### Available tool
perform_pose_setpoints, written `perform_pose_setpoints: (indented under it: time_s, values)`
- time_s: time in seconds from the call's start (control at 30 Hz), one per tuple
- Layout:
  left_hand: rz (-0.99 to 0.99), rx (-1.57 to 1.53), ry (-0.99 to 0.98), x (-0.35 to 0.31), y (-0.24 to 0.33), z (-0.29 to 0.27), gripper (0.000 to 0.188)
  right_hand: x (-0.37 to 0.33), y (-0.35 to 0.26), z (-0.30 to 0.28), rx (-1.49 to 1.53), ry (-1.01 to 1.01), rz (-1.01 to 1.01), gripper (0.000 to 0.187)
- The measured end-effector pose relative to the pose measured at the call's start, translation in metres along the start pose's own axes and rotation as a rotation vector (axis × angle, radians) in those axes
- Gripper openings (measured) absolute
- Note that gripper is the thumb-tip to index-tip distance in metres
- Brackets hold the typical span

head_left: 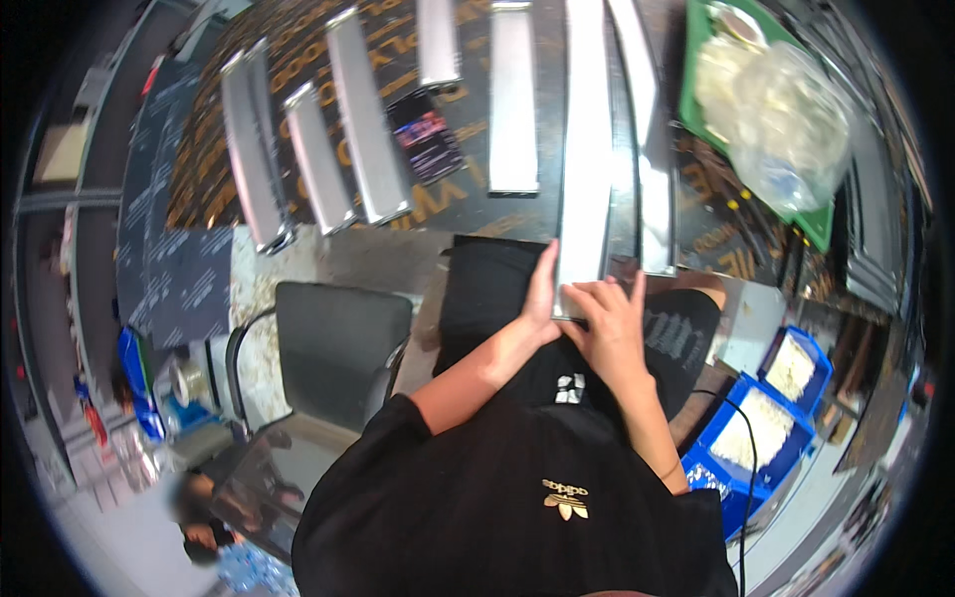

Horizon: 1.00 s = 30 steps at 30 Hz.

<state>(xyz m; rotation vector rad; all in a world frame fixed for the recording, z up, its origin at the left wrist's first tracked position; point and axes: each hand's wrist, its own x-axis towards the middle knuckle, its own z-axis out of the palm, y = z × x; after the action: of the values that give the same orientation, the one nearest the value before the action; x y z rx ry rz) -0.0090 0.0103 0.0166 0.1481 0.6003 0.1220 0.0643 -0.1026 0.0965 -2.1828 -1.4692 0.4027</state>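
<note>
A long silver metal profile lies lengthwise before me, its near end jutting past the table edge over my lap. My left hand grips that end from the left, fingers along its side. Around the right corner of the same end is my right hand, with fingertips bent onto its top face and one finger pointing away. Whether anything small sits under those fingertips is hidden. Close on the right lies a second long profile, partly overlapping another strip. To the left rests a shorter profile.
More silver profiles and a phone lie on the dark printed tabletop. At right, a green tray holds plastic bags; nearby are blue bins of small pale pieces and a hanging black cable. A chair stands left.
</note>
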Motion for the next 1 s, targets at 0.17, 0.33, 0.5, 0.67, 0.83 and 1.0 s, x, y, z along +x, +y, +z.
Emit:
perform_pose_setpoints:
  time_s: [0.17,0.33,0.5,0.67,0.83,1.0]
  values:
    - [0.036,0.083,0.017,-0.003,0.001,0.004,0.078,-0.004,0.005,0.005,-0.002,0.002,-0.018,0.045]
    - [0.061,0.127,-0.023,-0.002,0.002,0.000,0.075,-0.010,0.004,0.009,0.028,0.111,-0.032,0.049]
    - [0.084,0.077,-0.057,0.001,-0.001,-0.006,0.072,-0.009,0.005,0.005,0.009,0.077,-0.037,0.048]
    - [0.103,0.056,0.045,0.003,0.000,-0.005,0.069,-0.006,0.010,0.006,0.034,0.054,-0.035,0.047]
    - [0.065,0.113,-0.025,0.002,-0.001,-0.006,0.076,-0.018,0.016,0.015,-0.003,0.127,-0.068,0.046]
    - [0.073,0.159,-0.017,0.000,-0.003,-0.002,0.078,-0.025,0.018,0.017,0.082,0.175,-0.059,0.045]
